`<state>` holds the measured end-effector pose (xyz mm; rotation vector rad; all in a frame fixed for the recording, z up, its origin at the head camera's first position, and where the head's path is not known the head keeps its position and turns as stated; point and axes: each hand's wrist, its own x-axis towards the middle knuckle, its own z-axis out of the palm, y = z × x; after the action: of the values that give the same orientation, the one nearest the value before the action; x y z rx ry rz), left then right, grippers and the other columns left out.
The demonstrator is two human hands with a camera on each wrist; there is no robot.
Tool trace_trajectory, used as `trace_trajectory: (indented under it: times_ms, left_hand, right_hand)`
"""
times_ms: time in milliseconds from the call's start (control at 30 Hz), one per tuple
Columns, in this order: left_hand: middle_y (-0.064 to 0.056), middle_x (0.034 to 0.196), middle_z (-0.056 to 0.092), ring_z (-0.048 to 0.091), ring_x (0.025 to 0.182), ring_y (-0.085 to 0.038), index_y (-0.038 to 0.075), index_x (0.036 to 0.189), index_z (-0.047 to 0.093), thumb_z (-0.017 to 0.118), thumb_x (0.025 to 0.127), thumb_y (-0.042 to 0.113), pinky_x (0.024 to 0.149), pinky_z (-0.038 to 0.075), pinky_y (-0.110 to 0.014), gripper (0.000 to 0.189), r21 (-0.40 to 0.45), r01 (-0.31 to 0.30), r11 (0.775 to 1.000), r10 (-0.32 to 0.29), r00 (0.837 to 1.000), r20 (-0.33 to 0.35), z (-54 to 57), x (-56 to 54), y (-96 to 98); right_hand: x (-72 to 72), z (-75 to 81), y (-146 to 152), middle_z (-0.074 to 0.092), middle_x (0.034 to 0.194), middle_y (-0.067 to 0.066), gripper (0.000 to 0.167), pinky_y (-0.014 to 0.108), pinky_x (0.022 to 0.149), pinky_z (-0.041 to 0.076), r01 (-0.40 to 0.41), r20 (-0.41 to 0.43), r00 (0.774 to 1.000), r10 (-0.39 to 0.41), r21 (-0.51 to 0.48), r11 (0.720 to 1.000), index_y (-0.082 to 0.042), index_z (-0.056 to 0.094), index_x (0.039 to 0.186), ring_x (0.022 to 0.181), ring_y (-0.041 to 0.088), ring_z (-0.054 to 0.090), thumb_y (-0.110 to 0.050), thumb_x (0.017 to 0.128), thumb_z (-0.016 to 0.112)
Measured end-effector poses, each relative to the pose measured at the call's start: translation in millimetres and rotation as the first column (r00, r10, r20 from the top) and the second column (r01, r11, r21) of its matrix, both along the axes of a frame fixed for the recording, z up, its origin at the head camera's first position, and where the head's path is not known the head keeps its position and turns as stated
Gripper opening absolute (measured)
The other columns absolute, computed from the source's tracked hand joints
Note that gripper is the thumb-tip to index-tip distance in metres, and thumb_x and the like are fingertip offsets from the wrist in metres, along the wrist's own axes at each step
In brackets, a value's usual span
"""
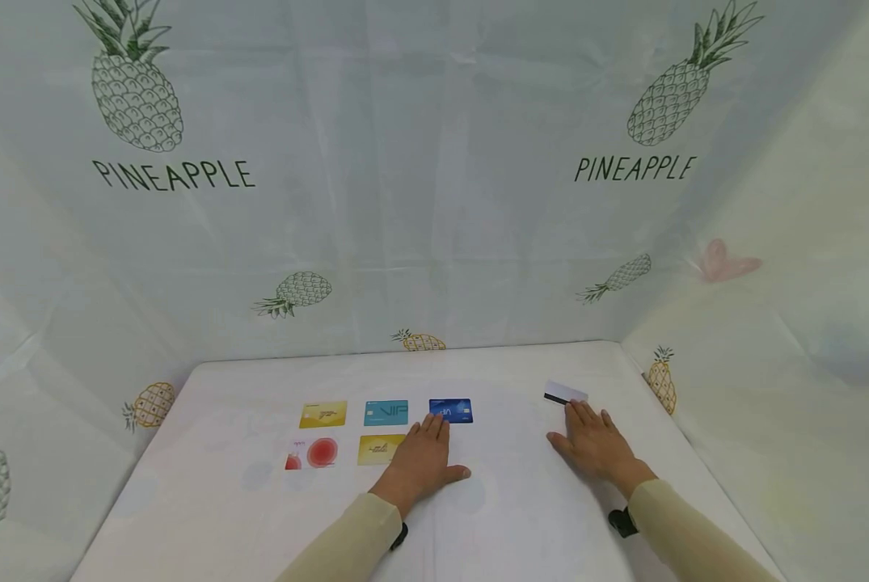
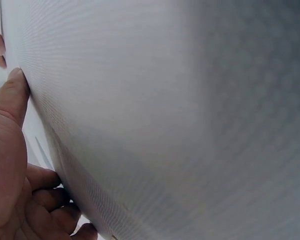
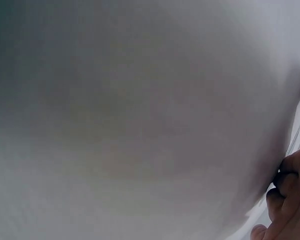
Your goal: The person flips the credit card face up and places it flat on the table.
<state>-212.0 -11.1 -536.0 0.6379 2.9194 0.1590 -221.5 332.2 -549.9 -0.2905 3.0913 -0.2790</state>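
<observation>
My left hand lies palm down with its fingers stretched forward and the thumb out to the right. Its fingertips overlap the lower edge of a dark blue VIP card. Part of a yellow card disappears behind that hand. To the right, my right hand is spread flat, fingertips at the near edge of a white card with a black stripe. In the left wrist view, the thumb and fingertips meet the white tabletop. The right wrist view catches only some fingers at its right edge.
Left of the blue card lie a teal VIP card and another yellow card. Below them is a white card with red circles. Pineapple-printed sheeting walls the white table at the back and sides.
</observation>
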Motion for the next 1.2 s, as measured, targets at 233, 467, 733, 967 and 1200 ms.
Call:
trace_trajectory:
  times_ms: [233, 467, 733, 967, 1200]
  left_hand:
    - [-0.014, 0.169, 0.037, 0.032, 0.159, -0.031, 0.004, 0.161, 0.041, 0.061, 0.095, 0.071, 0.127, 0.031, -0.047, 0.096, 0.007, 0.0, 1.0, 0.0, 1.0, -0.002, -0.6, 0.3, -0.5]
    - [-0.014, 0.169, 0.037, 0.032, 0.159, -0.031, 0.004, 0.161, 0.041, 0.061, 0.095, 0.071, 0.127, 0.03, -0.047, 0.095, -0.004, -0.007, 1.0, 0.007, 1.0, 0.009, 1.5, -0.1, 1.3]
    - [-0.013, 0.169, 0.038, 0.032, 0.159, -0.03, 0.006, 0.161, 0.042, 0.061, 0.095, 0.072, 0.128, 0.028, -0.047, 0.096, -0.024, -0.014, 1.0, 0.014, 1.0, 0.003, 0.3, -0.9, 2.4]
    - [-0.012, 0.17, 0.037, 0.031, 0.16, -0.03, 0.007, 0.161, 0.042, 0.06, 0.094, 0.073, 0.128, 0.028, -0.049, 0.095, -0.053, -0.017, 0.998, 0.017, 1.0, -0.012, 0.9, 0.8, 3.3]
    - [-0.014, 0.169, 0.037, 0.031, 0.159, -0.03, 0.005, 0.16, 0.043, 0.062, 0.096, 0.068, 0.128, 0.028, -0.049, 0.092, -0.03, -0.015, 0.999, 0.013, 0.999, -0.041, 1.3, 6.4, 6.8]
  right_hand:
    - [13.6, -0.4, -17, 0.035, 0.165, 0.031, 0.083, 0.069, 0.123, 0.021, -0.06, -0.021, 0.998, 0.061, 0.02, 0.998, 0.013, 0.038, 0.155, 0.154, 0.05, 0.032, -0.055, 0.109, 0.047]
    - [21.5, 0.7, -29, 0.04, 0.163, 0.03, 0.079, 0.067, 0.123, 0.026, -0.138, -0.052, 0.989, 0.141, 0.061, 0.989, 0.012, 0.043, 0.153, 0.152, 0.048, 0.037, -0.053, 0.109, 0.05]
    - [31.5, 3.5, -48, 0.041, 0.163, 0.027, 0.078, 0.066, 0.124, 0.026, -0.188, -0.03, 0.981, 0.191, 0.067, 0.98, 0.01, 0.044, 0.154, 0.153, 0.045, 0.038, -0.054, 0.108, 0.051]
    - [38.8, 2.3, -62, 0.042, 0.164, 0.023, 0.08, 0.063, 0.126, 0.025, -0.196, 0.002, 0.981, 0.196, 0.087, 0.977, 0.006, 0.044, 0.156, 0.154, 0.042, 0.038, -0.056, 0.106, 0.053]
    - [45.4, 3.5, -70, 0.043, 0.164, 0.021, 0.079, 0.061, 0.126, 0.026, -0.228, -0.002, 0.973, 0.229, 0.103, 0.968, 0.005, 0.044, 0.156, 0.154, 0.039, 0.039, -0.056, 0.106, 0.053]
